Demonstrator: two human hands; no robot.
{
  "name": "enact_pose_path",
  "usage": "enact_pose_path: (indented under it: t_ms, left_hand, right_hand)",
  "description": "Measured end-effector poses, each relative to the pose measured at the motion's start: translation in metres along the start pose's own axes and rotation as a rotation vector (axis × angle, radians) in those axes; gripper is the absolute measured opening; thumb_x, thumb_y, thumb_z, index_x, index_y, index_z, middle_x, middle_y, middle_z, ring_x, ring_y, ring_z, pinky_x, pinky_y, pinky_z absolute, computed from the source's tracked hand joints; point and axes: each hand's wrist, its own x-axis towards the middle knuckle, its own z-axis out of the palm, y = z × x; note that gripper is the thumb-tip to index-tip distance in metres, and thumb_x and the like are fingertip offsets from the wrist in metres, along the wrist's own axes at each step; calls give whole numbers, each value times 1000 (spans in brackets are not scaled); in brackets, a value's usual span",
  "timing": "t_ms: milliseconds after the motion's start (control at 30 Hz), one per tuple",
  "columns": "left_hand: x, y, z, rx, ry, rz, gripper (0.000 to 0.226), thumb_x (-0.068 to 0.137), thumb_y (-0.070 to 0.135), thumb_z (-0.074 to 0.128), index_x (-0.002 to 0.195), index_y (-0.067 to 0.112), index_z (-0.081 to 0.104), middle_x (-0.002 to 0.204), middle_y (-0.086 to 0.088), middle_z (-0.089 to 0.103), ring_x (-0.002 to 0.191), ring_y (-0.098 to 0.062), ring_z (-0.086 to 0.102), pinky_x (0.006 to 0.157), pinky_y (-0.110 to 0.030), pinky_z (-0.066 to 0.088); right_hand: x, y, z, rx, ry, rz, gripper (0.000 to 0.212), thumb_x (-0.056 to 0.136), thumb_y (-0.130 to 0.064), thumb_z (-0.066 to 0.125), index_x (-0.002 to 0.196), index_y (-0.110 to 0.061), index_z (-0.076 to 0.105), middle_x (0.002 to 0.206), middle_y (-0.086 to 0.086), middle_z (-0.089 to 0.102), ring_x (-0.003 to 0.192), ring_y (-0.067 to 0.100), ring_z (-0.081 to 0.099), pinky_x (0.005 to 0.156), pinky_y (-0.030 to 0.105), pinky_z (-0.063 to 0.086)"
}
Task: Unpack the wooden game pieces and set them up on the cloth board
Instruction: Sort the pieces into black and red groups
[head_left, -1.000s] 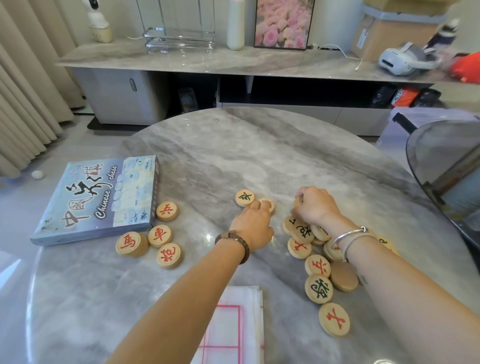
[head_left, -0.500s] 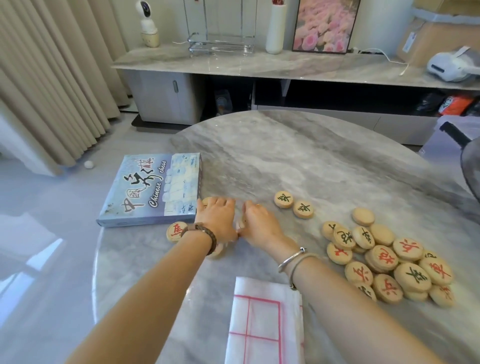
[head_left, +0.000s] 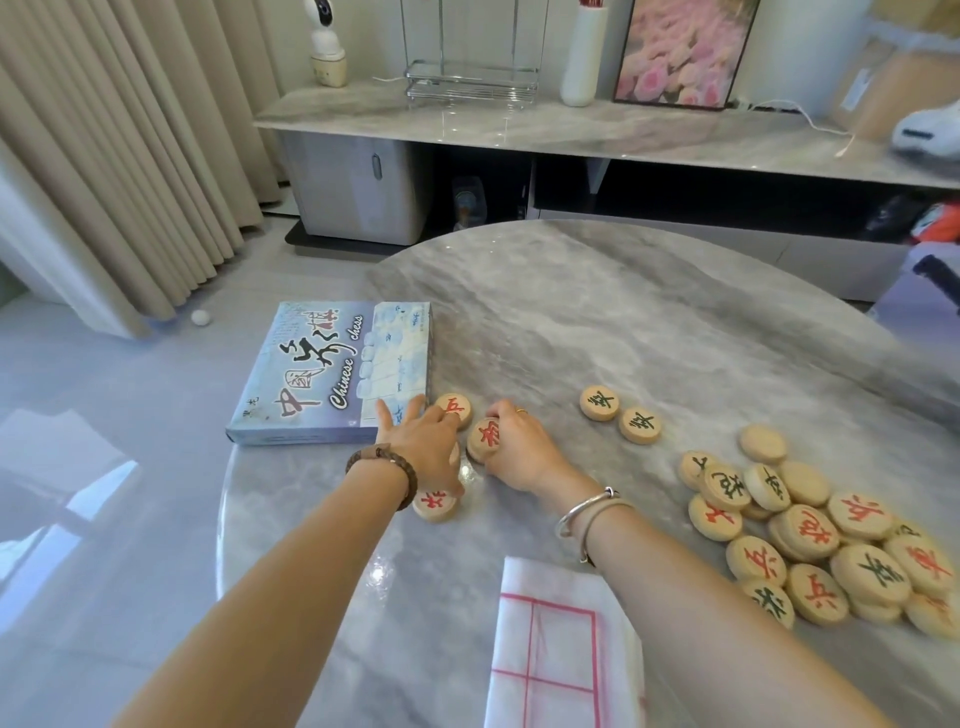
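Observation:
My left hand (head_left: 423, 449) lies flat, fingers spread, over a small group of red-lettered wooden discs beside the blue game box (head_left: 332, 376). One red disc (head_left: 453, 408) shows past its fingertips and another (head_left: 435, 503) by the wrist. My right hand (head_left: 519, 452) grips a tilted red-lettered disc (head_left: 484, 439) at its edge. Two green-lettered discs (head_left: 619, 414) lie apart in the middle. A heap of wooden discs (head_left: 810, 535) sits at the right. The folded white cloth board (head_left: 561, 649) with red lines lies at the near edge.
The round marble table (head_left: 597, 322) carries everything. The game box hangs over its left edge. Behind stand a low marble sideboard (head_left: 519, 130) and beige curtains (head_left: 119, 156) at the left. A small white ball (head_left: 200, 317) lies on the floor.
Both hands moved left, from the heap of discs to the red discs beside the box. My right hand now holds a red-lettered disc tilted up. The camera turned left.

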Motion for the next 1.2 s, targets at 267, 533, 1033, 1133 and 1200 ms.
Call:
enact_pose_path:
  t_ms: [267, 533, 1033, 1133, 1200]
  left_hand:
    - [2, 22, -7, -126, 139, 65, 85, 76, 46, 68, 143, 18, 25, 146, -4, 28, 143, -22, 11, 115, -52, 7]
    - [6, 113, -7, -187, 147, 341, 66, 88, 34, 57, 144, 17, 27, 146, -5, 32, 137, -23, 28, 114, -38, 24]
    - [16, 217, 20, -54, 129, 455, 48, 95, 27, 45, 140, 20, 30, 148, -1, 30, 136, -23, 30, 111, -55, 18]
    - [16, 221, 18, -79, 197, 394, 41, 92, 34, 51, 126, 15, 39, 131, -3, 45, 125, -24, 41, 109, -49, 22]
    - [16, 222, 19, -112, 216, 375, 41, 91, 34, 51, 124, 14, 38, 129, -3, 47, 123, -23, 43, 108, -46, 23]
  right_hand:
    - [-15, 10, -15, -75, -2, -43, 79, 78, -21, 72, 142, -7, 27, 144, 14, 38, 136, 27, 32, 107, 31, 30]
    - [-73, 97, -96, -224, 273, 208, 55, 86, -12, 53, 137, -8, 35, 143, 11, 33, 132, 30, 32, 108, 30, 27]
    - [-113, 152, -120, -162, 206, 352, 54, 82, -18, 58, 133, -21, 41, 131, 8, 39, 119, 29, 48, 95, 34, 40]
    - [-111, 151, -114, -124, 147, 323, 56, 83, -13, 55, 137, -19, 39, 137, 7, 37, 125, 26, 44, 98, 33, 39]
    - [-110, 151, -110, -116, 125, 319, 57, 85, -13, 55, 139, -17, 38, 140, 7, 40, 127, 24, 43, 100, 34, 40]
